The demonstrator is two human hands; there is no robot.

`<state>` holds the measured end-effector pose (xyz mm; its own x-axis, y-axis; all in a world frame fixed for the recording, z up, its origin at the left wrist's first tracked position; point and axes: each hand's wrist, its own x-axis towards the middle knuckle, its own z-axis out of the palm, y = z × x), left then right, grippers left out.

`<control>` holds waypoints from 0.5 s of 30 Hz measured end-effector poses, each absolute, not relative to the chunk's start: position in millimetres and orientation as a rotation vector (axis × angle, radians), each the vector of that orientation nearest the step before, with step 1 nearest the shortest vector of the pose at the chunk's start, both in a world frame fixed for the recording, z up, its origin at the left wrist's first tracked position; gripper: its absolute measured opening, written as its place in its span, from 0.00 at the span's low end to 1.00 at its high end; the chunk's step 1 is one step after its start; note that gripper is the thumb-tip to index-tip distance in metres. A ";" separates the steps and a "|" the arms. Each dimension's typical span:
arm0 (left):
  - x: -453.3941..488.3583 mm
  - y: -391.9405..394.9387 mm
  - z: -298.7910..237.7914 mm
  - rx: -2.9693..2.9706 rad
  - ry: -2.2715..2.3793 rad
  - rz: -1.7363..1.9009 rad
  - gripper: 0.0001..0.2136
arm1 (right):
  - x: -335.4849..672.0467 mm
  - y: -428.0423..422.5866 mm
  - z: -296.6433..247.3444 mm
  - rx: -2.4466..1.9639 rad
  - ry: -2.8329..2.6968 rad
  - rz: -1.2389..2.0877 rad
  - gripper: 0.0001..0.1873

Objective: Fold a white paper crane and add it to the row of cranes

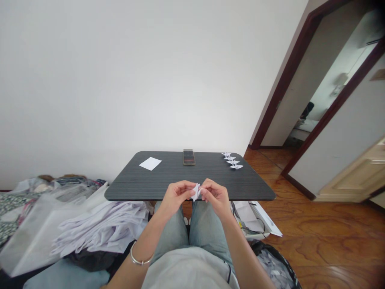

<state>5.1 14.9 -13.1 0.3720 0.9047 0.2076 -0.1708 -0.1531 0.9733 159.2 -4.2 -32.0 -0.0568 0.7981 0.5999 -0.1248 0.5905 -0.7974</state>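
A small folded white paper piece (196, 193), pointed at its ends, is held up over the near edge of the dark table (168, 176). My left hand (178, 193) pinches its left side between thumb and fingers. From the right, my right hand (215, 196) grips the other side in the same way. Fingertips cover part of the folds. Several finished-looking paper cranes (233, 161) stand in a slanting row at the table's far right. Toward the far left lies a flat sheet of white paper (150, 163).
A phone (189, 157) rests against a stand at the table's back edge, by the white wall. Folded white cloth (105, 224) and bags are piled at left. On the right are a white box (252, 218) with papers and cables, and a black bag (275, 265) of scraps.
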 end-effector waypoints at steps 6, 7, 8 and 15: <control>4.6 13.3 -11.3 1.407 0.734 1.099 0.10 | 160.1 -2.6 -33.0 -0.583 -1.432 0.845 0.04; 4.4 13.2 -11.4 1.409 0.734 1.097 0.10 | 160.1 -2.2 -33.2 -0.577 -1.432 0.845 0.04; 4.2 13.2 -11.6 1.411 0.733 1.095 0.10 | 160.1 -2.0 -33.3 -0.572 -1.432 0.846 0.04; 4.2 14.4 -13.5 1.403 0.721 1.095 0.10 | 159.9 -2.7 -33.2 -0.563 -1.429 0.845 0.04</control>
